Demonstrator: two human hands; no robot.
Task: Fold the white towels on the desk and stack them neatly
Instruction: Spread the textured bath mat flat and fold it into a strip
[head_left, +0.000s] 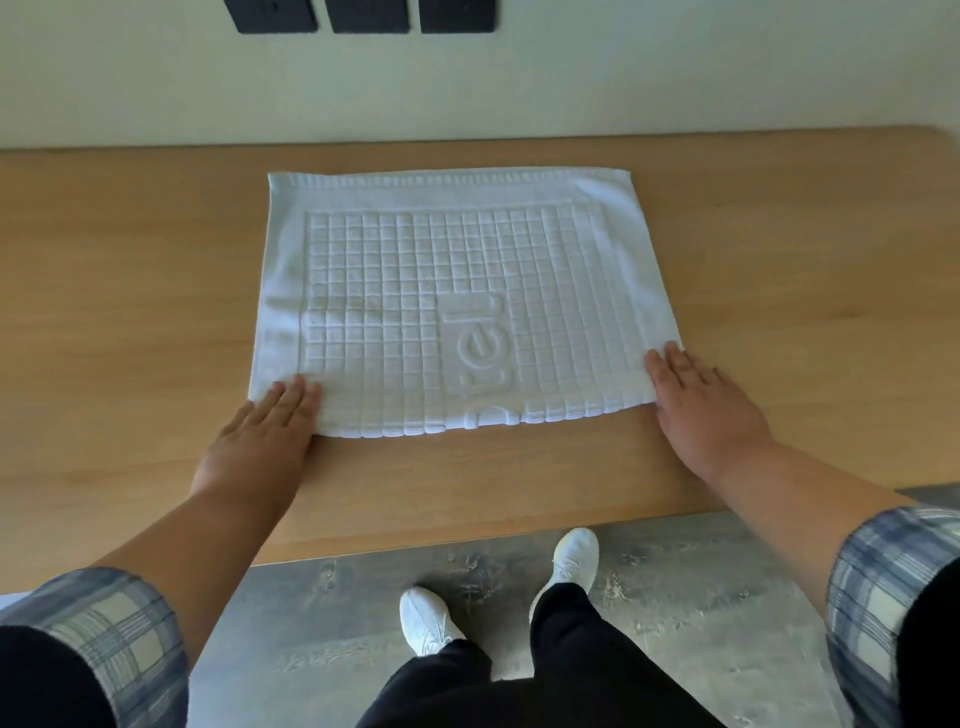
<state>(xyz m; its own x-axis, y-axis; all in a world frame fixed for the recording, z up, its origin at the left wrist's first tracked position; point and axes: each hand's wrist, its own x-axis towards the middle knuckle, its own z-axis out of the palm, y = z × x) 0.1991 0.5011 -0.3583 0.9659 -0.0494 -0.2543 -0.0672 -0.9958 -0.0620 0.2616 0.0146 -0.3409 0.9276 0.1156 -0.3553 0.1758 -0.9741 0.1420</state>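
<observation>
One white towel (457, 291) with a raised grid pattern and embossed letters lies flat on the wooden desk (130, 291), folded along its near edge. My left hand (260, 436) rests flat, palm down, on the towel's near left corner. On the near right corner my right hand (701, 405) lies flat in the same way. Both hands have straight fingers and grip nothing. No other towel is in view.
The desk stands against a pale wall, its near edge just past my wrists. Three dark panels (363, 15) hang on the wall at the top. Below the desk edge I see grey floor, my dark trousers and white shoes (574, 558).
</observation>
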